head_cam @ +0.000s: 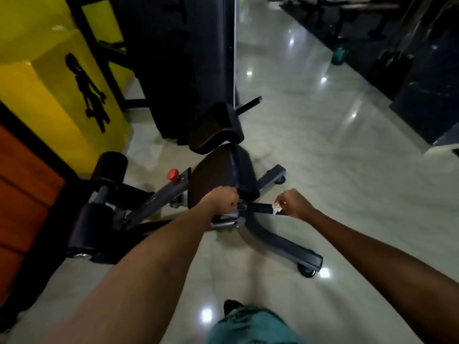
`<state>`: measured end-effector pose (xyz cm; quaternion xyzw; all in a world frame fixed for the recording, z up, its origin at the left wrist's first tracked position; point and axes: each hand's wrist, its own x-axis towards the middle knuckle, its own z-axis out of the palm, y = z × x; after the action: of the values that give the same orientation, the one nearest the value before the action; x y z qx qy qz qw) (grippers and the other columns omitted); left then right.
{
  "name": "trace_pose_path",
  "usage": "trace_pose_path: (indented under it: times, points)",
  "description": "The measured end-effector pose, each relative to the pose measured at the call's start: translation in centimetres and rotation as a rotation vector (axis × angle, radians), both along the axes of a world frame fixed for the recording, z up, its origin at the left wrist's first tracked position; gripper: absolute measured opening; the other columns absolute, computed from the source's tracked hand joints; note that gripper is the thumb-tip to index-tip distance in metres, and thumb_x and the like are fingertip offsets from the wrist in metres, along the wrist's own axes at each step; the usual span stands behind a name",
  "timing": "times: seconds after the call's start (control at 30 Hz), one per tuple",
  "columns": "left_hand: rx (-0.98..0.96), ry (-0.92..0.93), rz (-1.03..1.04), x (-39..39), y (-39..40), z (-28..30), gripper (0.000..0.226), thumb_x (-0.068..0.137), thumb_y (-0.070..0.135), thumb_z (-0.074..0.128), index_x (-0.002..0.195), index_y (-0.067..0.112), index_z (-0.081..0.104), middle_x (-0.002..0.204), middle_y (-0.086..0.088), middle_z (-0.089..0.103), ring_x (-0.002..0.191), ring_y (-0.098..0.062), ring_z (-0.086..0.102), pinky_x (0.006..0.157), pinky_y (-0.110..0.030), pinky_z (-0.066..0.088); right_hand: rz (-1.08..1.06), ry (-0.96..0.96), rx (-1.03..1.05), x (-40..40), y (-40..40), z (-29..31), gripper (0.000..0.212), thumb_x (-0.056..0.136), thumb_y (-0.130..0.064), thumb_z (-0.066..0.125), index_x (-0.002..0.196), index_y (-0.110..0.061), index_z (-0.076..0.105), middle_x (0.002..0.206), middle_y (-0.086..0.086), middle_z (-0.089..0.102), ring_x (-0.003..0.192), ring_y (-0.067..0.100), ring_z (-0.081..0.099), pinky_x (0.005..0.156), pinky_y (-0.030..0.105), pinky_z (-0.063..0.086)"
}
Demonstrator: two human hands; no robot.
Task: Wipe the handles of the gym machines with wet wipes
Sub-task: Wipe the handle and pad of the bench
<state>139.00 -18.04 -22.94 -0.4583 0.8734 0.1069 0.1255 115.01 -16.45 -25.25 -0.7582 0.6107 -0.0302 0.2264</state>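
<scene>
From the head camera, looking down: a short black foam-covered handle bar (258,207) juts sideways from the grey steel frame (273,238) of a low exercise bench, just below the bench's dark padded seat (218,180). The right hand (294,203) is curled round the outer end of this handle, pinching a small white wet wipe (276,209) against the grip; a corner of the wipe shows between the fingers and the foam. The left hand (222,199) is closed in a fist on the bench at the inner end of the same handle, beside the seat's lower edge; what exactly it grips is hidden by the fingers. The bare black stretch of handle lies between the two hands.

Left of the handle, a round red adjustment knob (173,174) sits on the frame, with black roller pads (110,167) farther left. Beyond those stands a glossy yellow panel (49,70) bearing a black stick-figure pictogram; no readable writing or brand shows anywhere. The bench stands on a shiny pale tiled floor (323,145).
</scene>
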Motion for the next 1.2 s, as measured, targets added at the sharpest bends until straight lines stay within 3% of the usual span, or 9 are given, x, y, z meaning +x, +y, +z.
trace_pose_path:
  times: [0.1, 0.33, 0.53, 0.63, 0.73, 0.87, 1.03, 1.13, 1.2]
  points:
    - [-0.165, -0.009, -0.187, -0.9, -2.6, -0.7, 0.032, 0.098, 0.026, 0.038, 0.119, 0.009, 0.056, 0.121, -0.008, 0.052, 0.11, -0.024, 0.049, 0.094, -0.035, 0.038, -0.132, -0.003, -0.058, -2.7, -1.2, -0.4, 0.027, 0.079, 0.006, 0.053, 0.09, -0.004, 0.075, 0.096, 0.013, 0.072, 0.094, 0.028, 0.066, 0.084, 0.031, 0.05]
    - [-0.158, 0.115, -0.356, -3.1, -5.9, -2.4, 0.028, 0.094, 0.022, 0.044, 0.113, 0.007, 0.059, 0.117, -0.01, 0.052, 0.107, -0.026, 0.05, 0.089, -0.036, 0.037, -0.286, -0.018, -0.059, -5.4, 0.5, -1.3, 0.027, 0.072, 0.012, 0.055, 0.086, 0.0, 0.075, 0.09, 0.016, 0.073, 0.086, 0.027, 0.068, 0.074, 0.021, 0.047]
    - [-0.164, 0.122, -0.434, -3.1, -8.6, -4.6, 0.036, 0.093, 0.029, 0.047, 0.123, 0.011, 0.055, 0.133, -0.007, 0.05, 0.126, -0.024, 0.043, 0.111, -0.04, 0.02, -0.346, 0.074, -0.021, -5.6, 1.8, -1.8, 0.031, 0.073, 0.007, 0.056, 0.092, -0.008, 0.075, 0.096, 0.012, 0.072, 0.09, 0.03, 0.066, 0.076, 0.031, 0.051]
    - [-0.198, 0.208, -0.447, -1.8, -9.0, -5.9, 0.04, 0.086, 0.034, 0.048, 0.114, 0.01, 0.065, 0.119, -0.009, 0.062, 0.118, -0.03, 0.054, 0.109, -0.048, 0.029, -0.469, 0.12, -0.022, -4.4, 2.3, -2.0, 0.031, 0.074, 0.001, 0.053, 0.094, -0.013, 0.074, 0.099, 0.011, 0.071, 0.093, 0.031, 0.064, 0.077, 0.031, 0.051]
    - [-0.227, 0.331, -0.448, -1.8, -9.0, -6.7, 0.042, 0.081, 0.039, 0.044, 0.095, 0.012, 0.073, 0.1, -0.004, 0.071, 0.102, -0.027, 0.064, 0.101, -0.043, 0.04, -0.547, 0.234, 0.005, -2.6, 2.9, -2.7, 0.028, 0.078, -0.004, 0.05, 0.096, -0.012, 0.07, 0.103, 0.011, 0.068, 0.095, 0.031, 0.061, 0.076, 0.03, 0.047]
    - [-0.31, 0.451, -0.418, -1.7, -9.3, -7.7, 0.038, 0.081, 0.038, 0.049, 0.091, 0.011, 0.075, 0.099, -0.004, 0.072, 0.105, -0.026, 0.064, 0.105, -0.047, 0.028, -0.672, 0.282, -0.045, -0.7, 3.1, -3.6, 0.026, 0.084, -0.004, 0.048, 0.101, -0.01, 0.066, 0.107, 0.014, 0.064, 0.096, 0.032, 0.061, 0.075, 0.03, 0.044]
    - [-0.314, 0.528, -0.385, -1.6, -9.4, -8.2, 0.041, 0.082, 0.04, 0.048, 0.091, 0.01, 0.075, 0.096, -0.002, 0.073, 0.106, -0.025, 0.063, 0.106, -0.048, 0.026, -0.908, 0.157, -0.269, 1.4, 2.5, -5.7, 0.025, 0.079, 0.0, 0.042, 0.081, -0.004, 0.067, 0.092, 0.017, 0.067, 0.075, 0.039, 0.065, 0.065, 0.037, 0.049]
    - [-0.289, 0.53, -0.411, -1.5, -10.0, -8.5, 0.048, 0.079, 0.046, 0.047, 0.093, 0.01, 0.074, 0.096, -0.002, 0.073, 0.106, -0.026, 0.063, 0.105, -0.044, 0.028, -0.947, 0.163, -0.343, 2.6, 1.5, -6.9, 0.017, 0.07, 0.003, 0.049, 0.069, -0.005, 0.064, 0.079, 0.014, 0.066, 0.065, 0.034, 0.064, 0.056, 0.031, 0.047]
    - [-0.212, 0.453, -0.426, -1.5, -10.2, -7.9, 0.055, 0.076, 0.053, 0.047, 0.103, 0.012, 0.071, 0.107, -0.001, 0.07, 0.116, -0.024, 0.056, 0.111, -0.044, 0.022, -0.988, 0.167, -0.348, 3.1, 0.9, -6.8, 0.017, 0.066, 0.001, 0.047, 0.064, -0.005, 0.062, 0.074, 0.014, 0.064, 0.064, 0.034, 0.062, 0.053, 0.03, 0.045]
